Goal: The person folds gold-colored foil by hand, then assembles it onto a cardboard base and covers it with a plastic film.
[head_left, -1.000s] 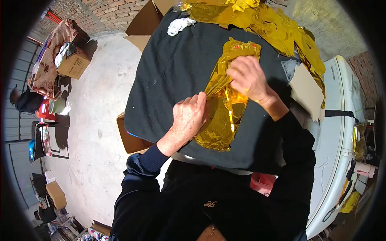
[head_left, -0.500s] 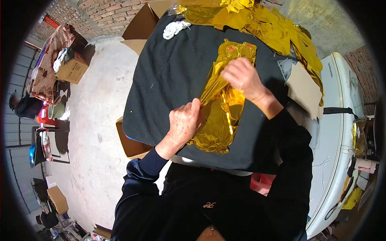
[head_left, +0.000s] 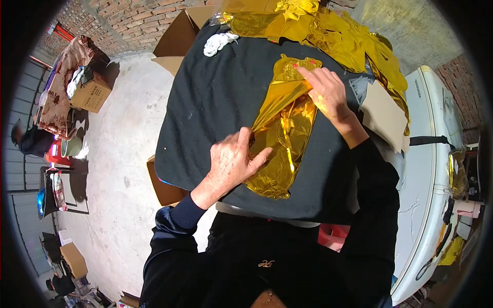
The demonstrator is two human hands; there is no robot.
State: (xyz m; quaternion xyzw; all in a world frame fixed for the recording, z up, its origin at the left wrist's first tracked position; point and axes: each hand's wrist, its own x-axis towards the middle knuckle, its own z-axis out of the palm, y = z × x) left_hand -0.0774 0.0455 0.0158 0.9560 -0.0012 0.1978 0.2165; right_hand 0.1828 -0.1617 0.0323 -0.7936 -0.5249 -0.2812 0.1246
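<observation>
A flat gold foil balloon (head_left: 281, 149) with small red marks near its far end lies lengthwise on the black cloth. Part of its foil is folded over diagonally and crumpled in the middle. My left hand (head_left: 228, 160) rests at the balloon's left edge, thumb spread away from the index finger; the other fingers are curled and partly hidden. On the far right side, my right hand (head_left: 328, 95) lies over the foil with its fingers stretched out toward the red marks. A raised corner of foil meets the right hand near its thumb.
More gold foil sheets (head_left: 349, 49) are heaped along the far edge of the black-covered table (head_left: 205, 113). A bunched white cloth (head_left: 219, 44) sits at far left, and brown cardboard (head_left: 385, 115) at right. A white appliance (head_left: 426, 179) stands beside the table. Another person (head_left: 33, 138) is at far left.
My right hand has moved right and slightly away, its bent fingers now stretched out. My left thumb has spread from the index finger. The raised foil has been laid flatter.
</observation>
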